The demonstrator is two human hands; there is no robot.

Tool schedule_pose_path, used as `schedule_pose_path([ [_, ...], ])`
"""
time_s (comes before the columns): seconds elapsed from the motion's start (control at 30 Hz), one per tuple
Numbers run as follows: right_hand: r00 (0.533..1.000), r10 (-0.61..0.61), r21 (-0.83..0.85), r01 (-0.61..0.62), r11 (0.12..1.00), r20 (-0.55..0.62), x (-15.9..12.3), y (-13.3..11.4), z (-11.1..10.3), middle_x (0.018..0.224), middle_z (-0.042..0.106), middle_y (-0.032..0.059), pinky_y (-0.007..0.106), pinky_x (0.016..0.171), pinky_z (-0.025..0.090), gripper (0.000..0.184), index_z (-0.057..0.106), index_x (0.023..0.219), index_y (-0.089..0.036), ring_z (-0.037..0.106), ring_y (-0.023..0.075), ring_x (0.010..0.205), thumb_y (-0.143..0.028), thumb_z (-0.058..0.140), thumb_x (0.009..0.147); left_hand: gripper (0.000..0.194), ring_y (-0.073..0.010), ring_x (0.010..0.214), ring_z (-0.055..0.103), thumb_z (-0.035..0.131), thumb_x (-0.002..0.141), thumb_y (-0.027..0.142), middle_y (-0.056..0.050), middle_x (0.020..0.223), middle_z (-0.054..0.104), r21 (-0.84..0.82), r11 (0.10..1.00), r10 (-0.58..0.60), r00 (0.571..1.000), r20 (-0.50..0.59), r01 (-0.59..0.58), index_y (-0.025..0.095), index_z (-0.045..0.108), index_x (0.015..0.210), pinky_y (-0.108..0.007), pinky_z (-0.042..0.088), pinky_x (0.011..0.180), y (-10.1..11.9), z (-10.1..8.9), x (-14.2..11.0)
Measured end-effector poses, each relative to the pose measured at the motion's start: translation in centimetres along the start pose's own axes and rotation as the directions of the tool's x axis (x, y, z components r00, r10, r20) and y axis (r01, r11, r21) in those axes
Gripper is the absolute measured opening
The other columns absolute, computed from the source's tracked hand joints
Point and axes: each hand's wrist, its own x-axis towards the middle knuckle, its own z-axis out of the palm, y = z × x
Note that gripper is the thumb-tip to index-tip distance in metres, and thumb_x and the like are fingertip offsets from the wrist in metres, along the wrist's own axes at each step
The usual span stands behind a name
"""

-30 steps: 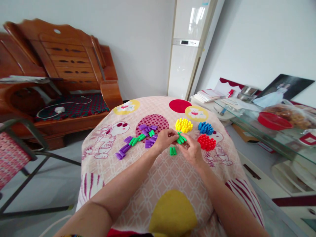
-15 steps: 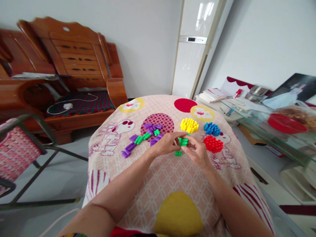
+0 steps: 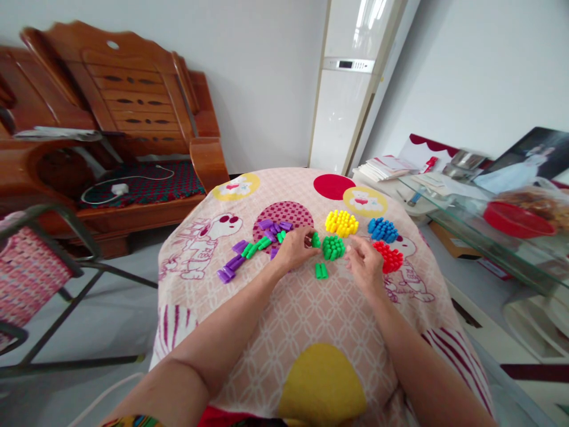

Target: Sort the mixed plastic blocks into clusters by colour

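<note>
At the table's middle, a tight upright bundle of green plastic pegs point(image 3: 333, 248) stands between my two hands. My left hand point(image 3: 294, 249) is on its left side, thumb and fingers closed around a small green piece point(image 3: 315, 239). Close to the bundle's right side is my right hand point(image 3: 365, 264), its fingers loosely bent and a little apart, with nothing visible in them. A pair of green pieces point(image 3: 320, 271) lies just in front of the bundle. Left of my left hand, purple pieces point(image 3: 235, 262) and more green pieces point(image 3: 256, 246) lie in a scattered line, partly hidden by that hand.
Bundles of yellow pegs point(image 3: 341, 223), blue pegs point(image 3: 383, 230) and red pegs point(image 3: 388, 257) stand behind and right of the green one. A patterned cloth point(image 3: 284, 332) covers the table. Alongside are a glass shelf with a red bowl point(image 3: 518, 219), a wooden bench point(image 3: 133, 107) and a chair point(image 3: 35, 261).
My hands were together on the green pieces; they have moved apart. The green bundle now stands upright on the cloth between them, and my left hand has shifted left to a small green piece.
</note>
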Motion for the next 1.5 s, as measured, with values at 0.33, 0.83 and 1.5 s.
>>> schedule_pose_path([
  [0.33,1.000,-0.017,-0.073,0.019,0.997,0.026,-0.2,0.4,0.4,0.063,0.066,0.0019,0.030,0.054,0.048,0.045,0.067,0.122,-0.011,0.057,0.0173,0.051,-0.038,0.056,0.087,0.035,-0.0213,0.081,0.068,0.074,0.069,0.017,-0.004,0.085,0.071,0.227,0.974,-0.042,0.994,0.101,0.018,0.016,0.065,0.103,-0.029,0.051,0.070,1.3,2.7,0.6],
  [0.83,1.000,-0.022,-0.056,0.021,0.998,-0.015,-0.1,0.3,0.3,0.064,0.068,0.0018,0.028,0.054,0.048,0.042,0.069,0.119,-0.013,0.058,0.0162,0.050,-0.034,0.055,0.086,0.015,-0.0239,0.082,0.066,0.072,0.073,0.029,-0.006,0.081,0.071,0.573,0.751,-0.272,0.944,-0.185,0.329,0.019,0.070,0.083,-0.029,0.047,0.069,-2.8,-9.4,-1.0],
  [1.5,0.957,-0.265,0.017,0.265,0.964,0.122,-1.8,-2.6,1.1,0.071,0.072,0.0027,0.027,0.056,0.054,0.030,0.071,0.105,-0.020,0.064,0.0155,0.058,-0.041,0.067,0.084,0.031,-0.0136,0.060,0.067,0.078,0.073,0.032,0.000,0.068,0.067,-0.566,0.807,-0.122,0.985,0.120,0.169,0.015,0.061,0.093,-0.026,0.057,0.060,1.8,0.0,-1.4],
])
